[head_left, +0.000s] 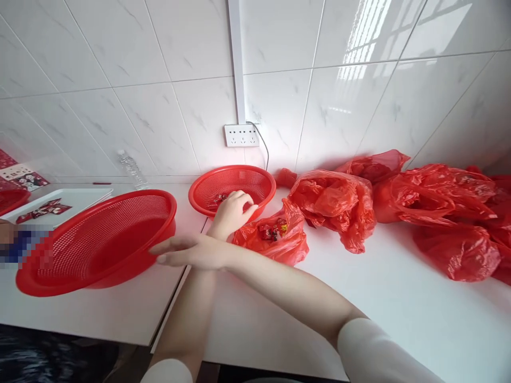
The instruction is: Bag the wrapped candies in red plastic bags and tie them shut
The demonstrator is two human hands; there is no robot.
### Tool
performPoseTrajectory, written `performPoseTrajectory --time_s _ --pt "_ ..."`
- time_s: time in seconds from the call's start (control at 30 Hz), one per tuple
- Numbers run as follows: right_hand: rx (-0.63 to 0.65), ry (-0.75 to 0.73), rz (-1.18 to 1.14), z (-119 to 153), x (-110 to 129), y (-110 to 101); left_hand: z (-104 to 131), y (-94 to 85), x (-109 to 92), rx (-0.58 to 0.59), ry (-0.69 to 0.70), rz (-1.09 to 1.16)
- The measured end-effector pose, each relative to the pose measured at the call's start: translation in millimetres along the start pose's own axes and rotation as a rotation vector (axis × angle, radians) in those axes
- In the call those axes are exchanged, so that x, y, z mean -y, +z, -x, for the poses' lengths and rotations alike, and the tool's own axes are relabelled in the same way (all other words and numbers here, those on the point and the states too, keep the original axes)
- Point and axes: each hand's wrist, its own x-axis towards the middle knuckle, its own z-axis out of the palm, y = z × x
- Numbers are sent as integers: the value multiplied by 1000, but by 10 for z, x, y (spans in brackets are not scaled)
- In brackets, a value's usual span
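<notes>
My forearms cross, the right one above the left. My left hand (233,214) is over the near rim of a small red mesh basket (261,183), its fingers loosely bent and apart with nothing visible in them; small wrapped packets (216,200) lie inside that basket. My right hand (191,252) points left, fingers apart and empty, beside the near right side of a large tilted red basket (115,250). An opened red plastic bag (289,247) holding small wrapped packets (273,230) rests just right of my left hand.
Several red plastic bags (335,199) lie along the right of the white table (383,298). At the left are a white tray (85,198) with a packet, a clear bottle (132,167) and part of another person, blurred. A socket strip (241,135) is on the tiled wall.
</notes>
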Motion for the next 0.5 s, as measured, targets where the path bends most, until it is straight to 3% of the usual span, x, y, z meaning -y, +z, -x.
performPoseTrajectory --time_s 0.03,0.07,0.1,0.13,0.2,0.23,0.27,0.37,0.43,0.5 --pt "99 -93 42 282 104 -112 4 -83 -19 -14 -40 -39" --pt "99 -170 118 556 189 -249 13 -172 -42 -13 -77 -75" --pt "-64 -223 260 806 243 -409 25 -261 -68 -1 -112 -105" --pt "-307 -231 407 1016 261 -590 39 -344 -93 24 -141 -126" --pt "-834 -140 707 1296 183 -986 66 -463 -133 97 -212 -162" --pt "-1040 -76 843 1367 96 -1180 76 -488 -142 148 -270 -181" --pt "-1158 -10 947 1400 -11 -1359 82 -487 -140 211 -344 -199" --pt "-1213 192 1060 1373 -328 -1735 87 -363 -79 456 -507 -145" --pt "-1153 250 1061 1348 -427 -1847 88 -264 -16 553 -480 -2" --pt "-1086 229 1040 1384 -393 -1888 92 -234 29 553 -399 132"
